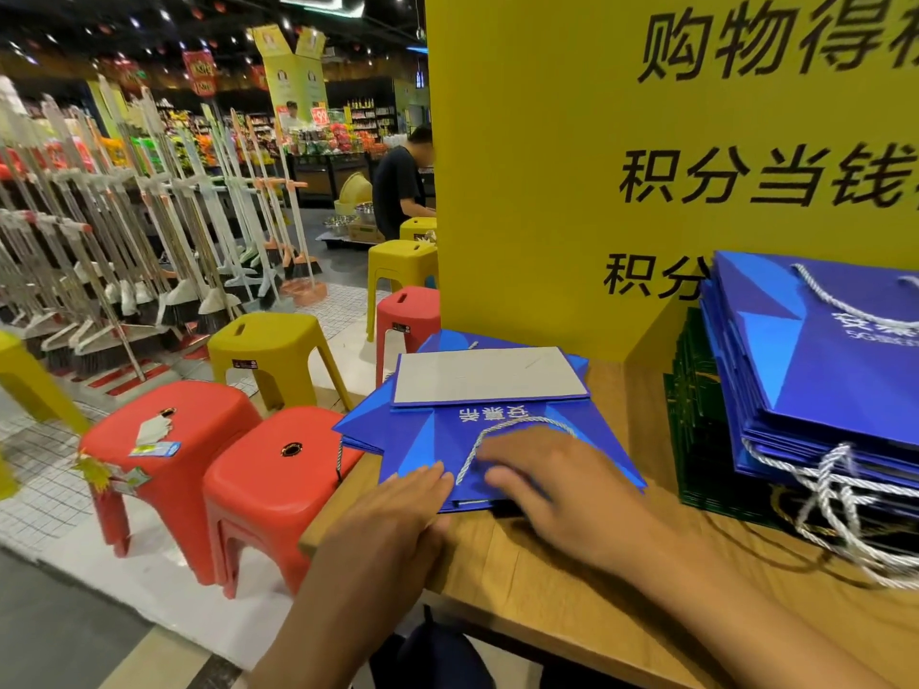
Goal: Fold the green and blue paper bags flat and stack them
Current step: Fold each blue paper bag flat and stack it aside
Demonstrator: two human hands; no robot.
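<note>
A blue paper bag (437,430) lies flattened on a low pile of blue bags at the wooden table's (572,604) left corner, its grey base panel (490,372) folded up and facing me. My left hand (398,514) lies flat with straight fingers on the bag's near left edge. My right hand (552,484) presses flat on the bag over its white rope handle (477,447). To the right stands a taller stack of folded blue bags (820,370) on top of dark green bags (701,440).
A big yellow sign board (597,141) stands behind the table. Left of the table are red stools (278,484) and yellow stools (271,350), then racks of brooms (124,231). A person in a dark shirt (398,186) stands farther back.
</note>
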